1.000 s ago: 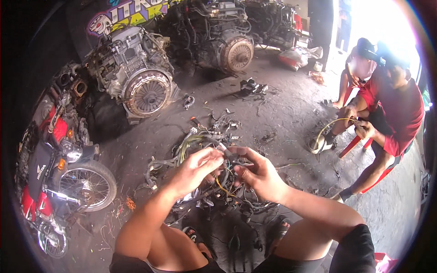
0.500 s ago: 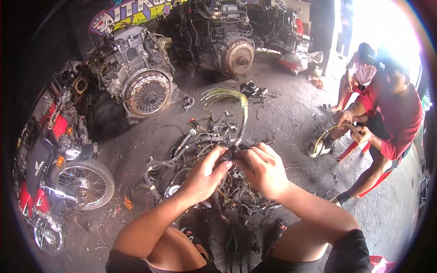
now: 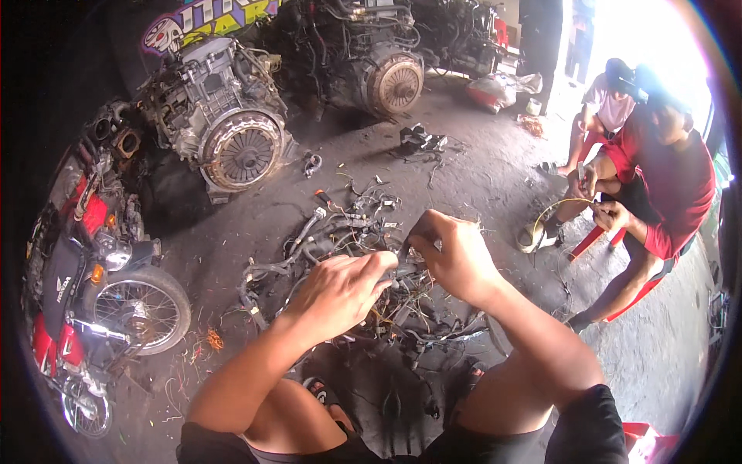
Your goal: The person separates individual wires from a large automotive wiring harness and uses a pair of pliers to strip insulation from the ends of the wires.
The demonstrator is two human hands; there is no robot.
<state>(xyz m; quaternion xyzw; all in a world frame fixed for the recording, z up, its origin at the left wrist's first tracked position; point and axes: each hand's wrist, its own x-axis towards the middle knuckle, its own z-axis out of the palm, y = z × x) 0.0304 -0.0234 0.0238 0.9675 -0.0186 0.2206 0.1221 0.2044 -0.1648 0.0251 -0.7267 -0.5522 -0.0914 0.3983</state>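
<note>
Two black sleeves are getting cut off at the lower edge, w/ bare forearms running up from them. Low on the R, a red item is also getting cropped; can't ID it. Sandals are showing only in part. L hand is showing its back, fingertips bunching mostly out of sight, so can't tell if it's gripping anything. R hand is pinching a dark strip btwn thumb + fingers; strip is sitting in the gap btwn both hands, above the wire pile. Fingers are covering most of it, so its ends aren't showing. Hands + forearms are also hiding part of the pile.

Grey floor is looking dark + stained, w/ thin scraps lying about. Orange tangle is lying near a motorbike on the L, whose rear is bending + fading into the dark fisheye rim. On the R, a co-worker in red is sitting w/ a yellow wire in hand, head blurring in glare; a 2nd person is sitting behind, partly blocked. Farther back, engines are standing in a row, the farthest hard to make out. Painted wall is running off the top; doorway is washing out white.
</note>
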